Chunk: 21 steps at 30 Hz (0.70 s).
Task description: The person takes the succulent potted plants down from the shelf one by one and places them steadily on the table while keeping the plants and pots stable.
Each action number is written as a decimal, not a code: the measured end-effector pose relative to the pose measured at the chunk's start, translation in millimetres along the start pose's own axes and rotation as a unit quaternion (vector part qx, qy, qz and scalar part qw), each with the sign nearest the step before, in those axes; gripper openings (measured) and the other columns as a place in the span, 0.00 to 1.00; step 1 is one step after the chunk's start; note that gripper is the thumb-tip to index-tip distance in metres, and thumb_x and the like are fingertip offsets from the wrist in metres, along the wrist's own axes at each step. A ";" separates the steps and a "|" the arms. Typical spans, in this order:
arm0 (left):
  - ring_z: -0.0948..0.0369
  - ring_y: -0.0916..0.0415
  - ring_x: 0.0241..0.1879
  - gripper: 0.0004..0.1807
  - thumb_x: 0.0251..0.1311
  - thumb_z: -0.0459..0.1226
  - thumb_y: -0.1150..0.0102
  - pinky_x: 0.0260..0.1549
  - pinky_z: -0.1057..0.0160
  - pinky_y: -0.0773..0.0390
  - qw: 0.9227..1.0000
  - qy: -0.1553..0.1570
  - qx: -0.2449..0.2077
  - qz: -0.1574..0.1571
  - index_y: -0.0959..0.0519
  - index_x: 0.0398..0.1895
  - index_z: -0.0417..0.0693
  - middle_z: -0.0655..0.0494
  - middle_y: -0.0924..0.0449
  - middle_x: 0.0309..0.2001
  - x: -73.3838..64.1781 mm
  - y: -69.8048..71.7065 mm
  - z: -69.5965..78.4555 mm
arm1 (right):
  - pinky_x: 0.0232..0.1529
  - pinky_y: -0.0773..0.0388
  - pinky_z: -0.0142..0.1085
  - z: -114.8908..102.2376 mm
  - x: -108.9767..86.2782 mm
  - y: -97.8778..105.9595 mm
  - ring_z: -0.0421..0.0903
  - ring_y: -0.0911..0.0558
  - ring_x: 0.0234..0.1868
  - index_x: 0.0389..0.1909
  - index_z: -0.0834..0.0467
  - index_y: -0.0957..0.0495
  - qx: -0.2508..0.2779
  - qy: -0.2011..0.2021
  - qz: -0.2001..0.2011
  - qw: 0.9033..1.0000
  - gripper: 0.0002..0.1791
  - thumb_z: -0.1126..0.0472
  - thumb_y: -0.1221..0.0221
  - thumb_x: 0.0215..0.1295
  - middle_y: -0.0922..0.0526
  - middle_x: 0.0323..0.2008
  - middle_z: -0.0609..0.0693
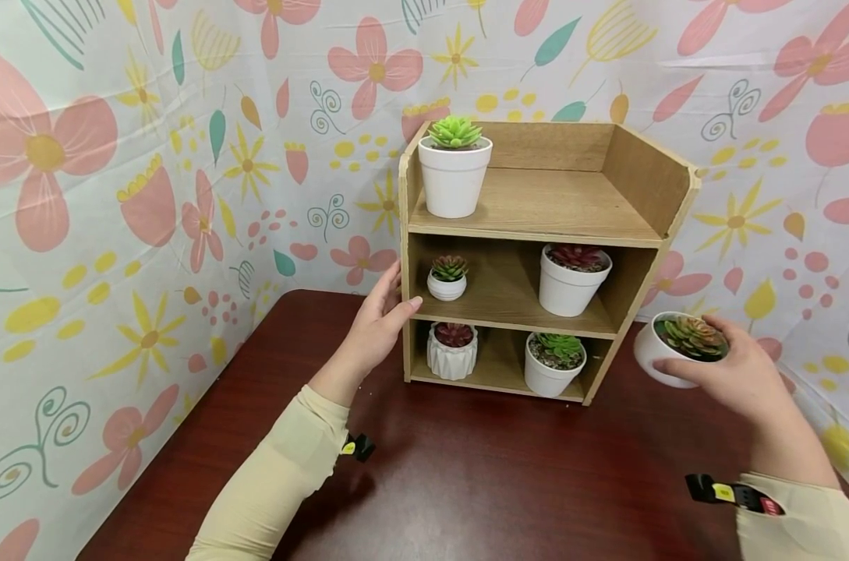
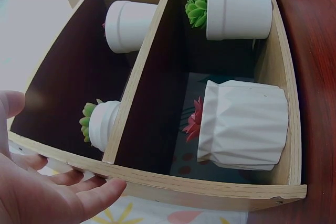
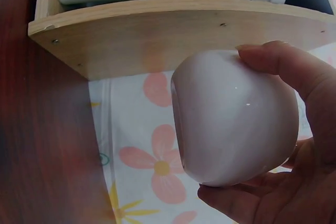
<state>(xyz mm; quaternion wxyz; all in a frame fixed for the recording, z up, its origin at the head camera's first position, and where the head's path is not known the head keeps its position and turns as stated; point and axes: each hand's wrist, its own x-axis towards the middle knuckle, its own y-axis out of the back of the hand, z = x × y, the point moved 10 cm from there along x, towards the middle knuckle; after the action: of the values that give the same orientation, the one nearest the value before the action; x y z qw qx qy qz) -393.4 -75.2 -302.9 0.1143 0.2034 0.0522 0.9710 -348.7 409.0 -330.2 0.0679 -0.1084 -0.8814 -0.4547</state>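
Observation:
My right hand [image 1: 750,374] grips a rounded white pot [image 1: 652,354] holding a green and reddish succulent, off the shelf's right side. The right wrist view shows the same pot [image 3: 236,119] between thumb and fingers, tilted. My left hand [image 1: 376,321] rests against the left side of the wooden shelf [image 1: 529,236]; its fingers [image 2: 100,195] lie fairly straight along the outer panel. On the middle board stand a small potted succulent [image 1: 447,285] and a dark red one in a white pot [image 1: 573,290]. A bright green potted succulent [image 1: 455,181] is on top at the left.
The bottom board bears a red succulent in a ridged white pot [image 1: 452,358] and a green one in a plain white pot [image 1: 552,374]. Beneath the shelf is a dark red-brown table [image 1: 452,475]. A floral cloth [image 1: 312,148] hangs behind and at the sides.

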 end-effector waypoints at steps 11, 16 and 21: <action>0.51 0.46 0.81 0.39 0.74 0.42 0.45 0.74 0.44 0.36 1.000 -0.004 -0.006 -0.003 0.50 0.84 0.61 0.50 0.47 0.83 1.9 -0.2 -1.3 | 0.43 0.32 0.44 11.9 9.7 -18.4 0.70 0.27 0.54 0.73 0.69 0.42 -0.029 0.023 -0.028 0.999 0.57 0.38 0.26 0.55 0.27 0.59 0.75; 0.49 0.45 0.80 0.39 0.74 0.42 0.45 0.74 0.43 0.36 1.000 -0.007 -0.008 -0.005 0.50 0.84 0.61 0.49 0.48 0.83 1.5 -0.8 -0.1 | 0.37 0.33 0.31 16.3 11.3 -25.4 0.65 0.25 0.51 0.70 0.72 0.40 -0.027 0.027 -0.045 0.998 0.56 0.40 0.25 0.54 0.25 0.56 0.73; 0.49 0.45 0.80 0.39 0.74 0.42 0.45 0.74 0.43 0.35 1.000 -0.005 -0.008 -0.006 0.50 0.84 0.61 0.49 0.48 0.83 1.4 -1.0 -0.5 | 0.35 0.31 0.32 20.9 10.9 -31.6 0.64 0.24 0.48 0.69 0.76 0.44 -0.027 0.016 -0.062 0.998 0.58 0.41 0.25 0.55 0.25 0.54 0.74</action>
<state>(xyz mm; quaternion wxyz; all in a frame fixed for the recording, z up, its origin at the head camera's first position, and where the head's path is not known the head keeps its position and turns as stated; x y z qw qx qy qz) -394.6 -73.9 -303.0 0.1216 0.2071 0.0453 0.9697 -367.6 409.7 -364.7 0.0504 -0.0480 -0.8728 -0.4831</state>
